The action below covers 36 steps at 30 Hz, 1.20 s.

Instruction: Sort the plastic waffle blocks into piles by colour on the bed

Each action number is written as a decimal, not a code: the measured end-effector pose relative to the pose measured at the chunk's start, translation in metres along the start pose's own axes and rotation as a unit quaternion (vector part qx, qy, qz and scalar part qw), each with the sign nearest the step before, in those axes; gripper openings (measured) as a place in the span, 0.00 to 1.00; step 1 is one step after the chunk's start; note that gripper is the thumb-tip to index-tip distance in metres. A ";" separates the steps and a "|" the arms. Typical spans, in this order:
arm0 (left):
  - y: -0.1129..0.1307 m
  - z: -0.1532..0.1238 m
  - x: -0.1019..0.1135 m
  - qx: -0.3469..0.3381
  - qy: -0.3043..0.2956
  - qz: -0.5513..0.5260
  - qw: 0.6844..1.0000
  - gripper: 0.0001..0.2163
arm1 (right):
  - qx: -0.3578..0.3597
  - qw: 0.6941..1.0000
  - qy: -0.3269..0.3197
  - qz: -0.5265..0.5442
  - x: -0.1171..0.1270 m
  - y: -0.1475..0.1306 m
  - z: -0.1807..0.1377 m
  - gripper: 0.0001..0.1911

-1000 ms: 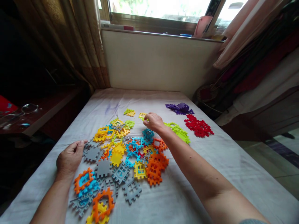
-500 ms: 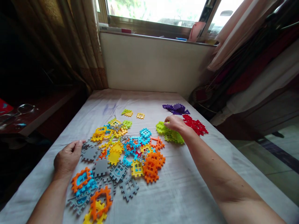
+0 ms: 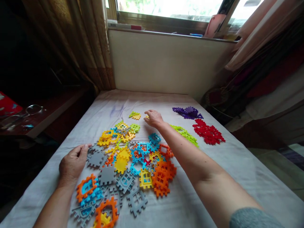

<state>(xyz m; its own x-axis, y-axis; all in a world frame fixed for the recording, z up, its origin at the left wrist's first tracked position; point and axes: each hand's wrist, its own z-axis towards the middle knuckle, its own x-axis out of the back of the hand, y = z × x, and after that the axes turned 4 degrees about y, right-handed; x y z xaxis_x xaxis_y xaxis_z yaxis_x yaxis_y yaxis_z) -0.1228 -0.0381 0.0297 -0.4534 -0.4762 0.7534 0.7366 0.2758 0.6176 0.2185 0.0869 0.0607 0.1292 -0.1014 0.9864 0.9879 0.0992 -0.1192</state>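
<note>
R hand point(image 3: 154, 119) is at a yellow tile point(image 3: 147, 117), L hand point(image 3: 72, 163) by grey tiles point(image 3: 96, 158), prob. for support; can't tell if either grips. Purple pile point(image 3: 188, 112) & red pile point(image 3: 209, 132) sit apart, prob. so colours don't mix.

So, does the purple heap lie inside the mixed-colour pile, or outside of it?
Outside: the purple heap lies at the far right, and sheet shows between it and the mixed-colour pile.

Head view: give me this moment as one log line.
left hand: beside gray pieces | right hand: at yellow piece, grip unclear | lime pieces: partly hidden | red pieces, purple pieces: far right
</note>
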 end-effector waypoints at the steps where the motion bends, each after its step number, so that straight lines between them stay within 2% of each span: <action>1: -0.002 0.000 -0.001 -0.001 -0.002 0.001 1.000 0.10 | 0.011 1.000 0.001 0.001 -0.004 -0.008 0.007 0.25; 6: -0.014 0.004 -0.005 -0.032 0.003 -0.012 0.999 0.11 | 0.037 0.999 -0.012 0.001 -0.015 -0.035 0.037 0.25; 10: -0.021 0.005 -0.007 -0.052 0.009 -0.015 0.999 0.12 | 0.030 0.999 -0.036 -0.008 -0.020 -0.046 0.048 0.20; 15: -0.020 0.005 -0.006 -0.054 0.008 -0.002 0.999 0.13 | 0.028 0.999 -0.019 -0.008 -0.021 -0.053 0.039 0.18; 18: -0.017 0.005 -0.005 -0.040 0.002 0.004 0.999 0.13 | 0.029 1.000 -0.003 -0.003 -0.014 -0.048 0.025 0.18; 22: -0.015 0.006 -0.004 -0.013 -0.011 0.013 1.000 0.13 | -0.006 0.999 0.028 0.021 0.006 -0.014 -0.008 0.18; 28: -0.011 0.006 -0.002 -0.006 -0.020 0.037 0.999 0.13 | -0.125 0.992 0.027 0.003 0.027 0.076 -0.086 0.15; 30: -0.007 0.005 -0.001 -0.005 -0.020 0.037 0.999 0.12 | -0.140 0.990 0.036 0.005 0.027 0.101 -0.109 0.14; 33: 0.000 0.003 0.002 -0.001 -0.027 0.037 0.999 0.12 | -0.123 0.989 0.071 0.032 0.018 0.123 -0.136 0.14; 36: 0.005 0.001 0.005 0.011 -0.042 0.047 0.998 0.13 | -0.096 0.985 0.136 0.043 0.002 0.130 -0.159 0.25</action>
<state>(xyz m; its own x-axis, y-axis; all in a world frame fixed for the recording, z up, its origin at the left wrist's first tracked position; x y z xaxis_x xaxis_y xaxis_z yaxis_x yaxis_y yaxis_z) -0.1220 -0.0378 0.0369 -0.4230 -0.3761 0.8244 0.7676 0.3347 0.5466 0.3604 -0.0577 0.0292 0.2048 -0.3650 0.9082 0.9671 -0.0678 -0.2453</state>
